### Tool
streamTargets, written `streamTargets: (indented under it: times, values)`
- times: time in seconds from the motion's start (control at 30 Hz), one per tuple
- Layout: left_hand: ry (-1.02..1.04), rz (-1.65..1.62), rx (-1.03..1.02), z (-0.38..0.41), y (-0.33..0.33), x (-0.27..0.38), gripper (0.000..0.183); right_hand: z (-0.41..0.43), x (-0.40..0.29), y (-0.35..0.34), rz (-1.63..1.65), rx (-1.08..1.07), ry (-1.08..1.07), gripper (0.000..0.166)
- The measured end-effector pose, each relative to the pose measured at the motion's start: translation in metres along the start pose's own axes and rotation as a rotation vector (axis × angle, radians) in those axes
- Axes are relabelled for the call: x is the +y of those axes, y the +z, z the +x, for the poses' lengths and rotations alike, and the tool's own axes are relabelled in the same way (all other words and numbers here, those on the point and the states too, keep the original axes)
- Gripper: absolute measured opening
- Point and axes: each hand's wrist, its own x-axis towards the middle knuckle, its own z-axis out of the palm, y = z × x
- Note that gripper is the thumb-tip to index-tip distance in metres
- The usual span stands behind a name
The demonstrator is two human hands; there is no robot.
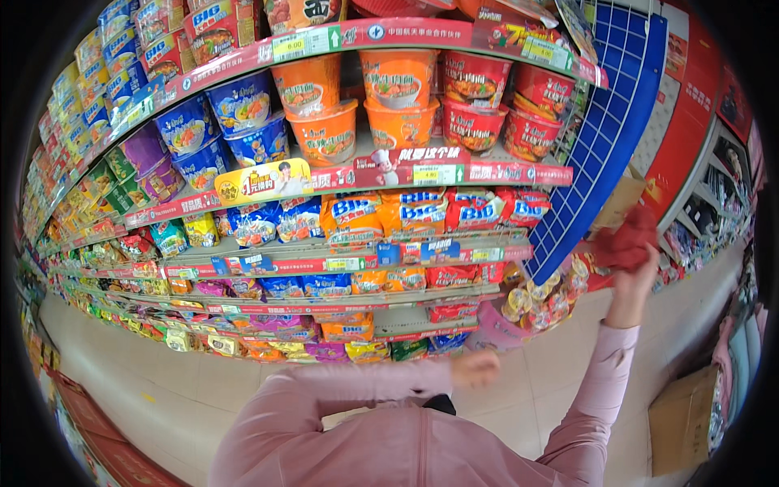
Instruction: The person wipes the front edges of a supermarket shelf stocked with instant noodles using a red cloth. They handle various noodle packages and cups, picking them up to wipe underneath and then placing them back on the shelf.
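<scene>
In the head view, my right hand [650, 262] reaches out to the right, its fingers around a crumpled dark red cloth [630, 238]. The cloth is beside the blue-edged white wire rack panel [599, 131] and in front of a cardboard box [621, 198]. Bent across my front is my left arm, with my left hand [478, 368] blurred and seemingly curled just below the lowest shelf. I see nothing in that hand, but its finger position is unclear. Orange noodle tubs [322, 131] and red noodle tubs [473, 126] stand stacked on the upper shelf before me.
Bagged instant noodles [414, 210] fill the lower shelves. A pink tub [496, 325] holding small cups stands at the shelf's right end. Another cardboard box [684, 420] sits on the tiled floor [700, 329] at lower right, near hanging clothes [739, 359].
</scene>
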Motion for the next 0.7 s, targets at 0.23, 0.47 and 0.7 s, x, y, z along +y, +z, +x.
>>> streamTargets:
  times: [0.23,0.47,0.7]
  values:
    - [0.120,-0.811,0.432,-0.119,-0.067,0.005,0.070,-0.211,0.177,0.062,-0.442,-0.556,0.729,0.034]
    - [0.501,-0.454,1.026,-0.234,-0.064,-0.034,0.059,-0.304,0.250,0.124,-0.877,-1.286,-0.265,0.032]
    - [0.518,-0.221,2.050,-0.367,-0.143,-0.014,0.052,-0.462,0.223,0.158,-0.455,-1.846,0.283,0.021]
